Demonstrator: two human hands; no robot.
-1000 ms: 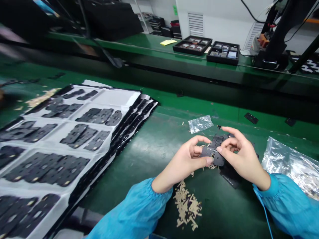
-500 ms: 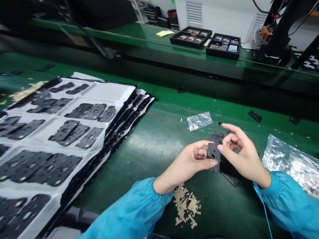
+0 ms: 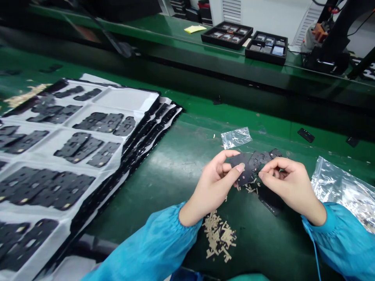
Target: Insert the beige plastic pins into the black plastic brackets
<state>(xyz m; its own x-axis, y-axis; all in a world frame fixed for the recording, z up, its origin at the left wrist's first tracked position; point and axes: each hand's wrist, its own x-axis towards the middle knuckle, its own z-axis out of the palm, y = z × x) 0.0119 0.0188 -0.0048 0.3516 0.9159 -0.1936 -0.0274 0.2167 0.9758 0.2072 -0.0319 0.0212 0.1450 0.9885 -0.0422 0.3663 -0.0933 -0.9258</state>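
Observation:
A thin, flat black plate [image 3: 246, 172] with small holes is gripped between the thumb and fingers of my left hand [image 3: 213, 185]. Just right of the plate, my right hand [image 3: 288, 181] is closed in a pinch; anything between its fingertips is too small to make out. Behind them lie several overlapping black plates [image 3: 259, 158], partly covered by my hands. Small beige pieces [image 3: 252, 189] are scattered under the held plate. Nearer to me is a heap of beige strips [image 3: 219, 237]. A dark plate [image 3: 268, 205] lies below my right hand.
At left, stacked trays with a white compartmented top [image 3: 125, 100] hold many black plates. A small clear bag [image 3: 236, 137] lies beyond my hands, a larger clear bag [image 3: 331, 175] at right. Two black boxes [image 3: 266, 58] stand on the rear shelf. A loose black plate [image 3: 306, 135] lies far right.
My left hand has tilted the plate and shifted it slightly left. My right hand's raised index finger, with a small black piece at its tip before, has come down into a pinch.

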